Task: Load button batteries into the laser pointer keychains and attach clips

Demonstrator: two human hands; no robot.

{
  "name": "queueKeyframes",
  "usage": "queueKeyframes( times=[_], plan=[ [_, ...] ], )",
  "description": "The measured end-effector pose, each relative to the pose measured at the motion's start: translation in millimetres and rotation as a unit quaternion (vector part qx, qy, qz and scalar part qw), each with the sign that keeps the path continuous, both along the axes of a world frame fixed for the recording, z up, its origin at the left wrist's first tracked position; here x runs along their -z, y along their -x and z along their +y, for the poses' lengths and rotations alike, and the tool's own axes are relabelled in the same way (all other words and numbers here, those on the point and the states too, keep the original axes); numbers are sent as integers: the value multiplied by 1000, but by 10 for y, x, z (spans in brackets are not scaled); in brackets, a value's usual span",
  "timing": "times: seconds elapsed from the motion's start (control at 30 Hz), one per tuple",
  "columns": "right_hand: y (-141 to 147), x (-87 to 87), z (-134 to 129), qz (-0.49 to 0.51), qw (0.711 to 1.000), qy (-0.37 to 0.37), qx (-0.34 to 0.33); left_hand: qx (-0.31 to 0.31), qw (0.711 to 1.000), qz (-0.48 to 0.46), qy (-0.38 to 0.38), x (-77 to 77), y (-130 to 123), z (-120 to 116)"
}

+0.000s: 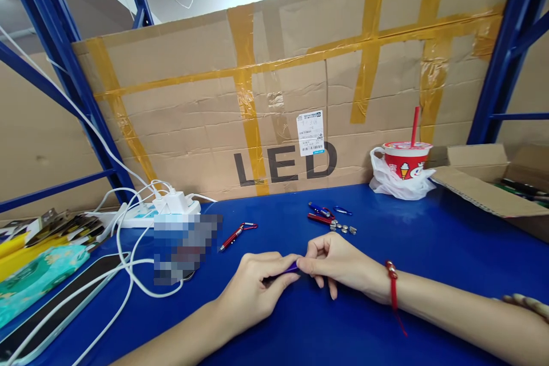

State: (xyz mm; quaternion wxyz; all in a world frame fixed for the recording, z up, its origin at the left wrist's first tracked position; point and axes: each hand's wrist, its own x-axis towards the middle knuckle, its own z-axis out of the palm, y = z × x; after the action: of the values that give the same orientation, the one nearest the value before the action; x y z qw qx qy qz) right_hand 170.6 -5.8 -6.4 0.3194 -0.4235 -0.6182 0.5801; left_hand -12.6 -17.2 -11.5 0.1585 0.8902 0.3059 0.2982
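Note:
A slim purple-blue tube (292, 267), mostly covered by fingers, is held between both hands above the blue table. My left hand (257, 286) pinches it between thumb and fingers from the left. At its right end, the thumb and fingertips of my right hand (328, 257) are closed on it. Beyond the right hand lie several button cells (344, 229), a red tube (321, 219), a blue tube (318, 209) and a blue carabiner clip (342, 210). To the left of these rests a red keychain penlight (231, 238) with a red carabiner (249, 226).
White cables run from a power strip (141, 214) across the left side, over a phone (55, 303). Near them are a teal packet (47, 274) and yellow packages (26, 246). A red drink cup (406, 161) and an open cardboard box (484, 183) stand back right, before a large carton (206, 126).

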Motion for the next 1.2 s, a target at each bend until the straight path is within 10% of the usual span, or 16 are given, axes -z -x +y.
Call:
queueKeyframes(
  times=[0.37, 1.2],
  plan=[
    [-3, -114, -125, 43, 995, 84, -42, 44, 993, -28, -101, 69, -4, 47],
    [-13, -126, -22, 82, 990, 107, -31, -102, 991, -26, 78, -46, -34, 29]
  ],
)
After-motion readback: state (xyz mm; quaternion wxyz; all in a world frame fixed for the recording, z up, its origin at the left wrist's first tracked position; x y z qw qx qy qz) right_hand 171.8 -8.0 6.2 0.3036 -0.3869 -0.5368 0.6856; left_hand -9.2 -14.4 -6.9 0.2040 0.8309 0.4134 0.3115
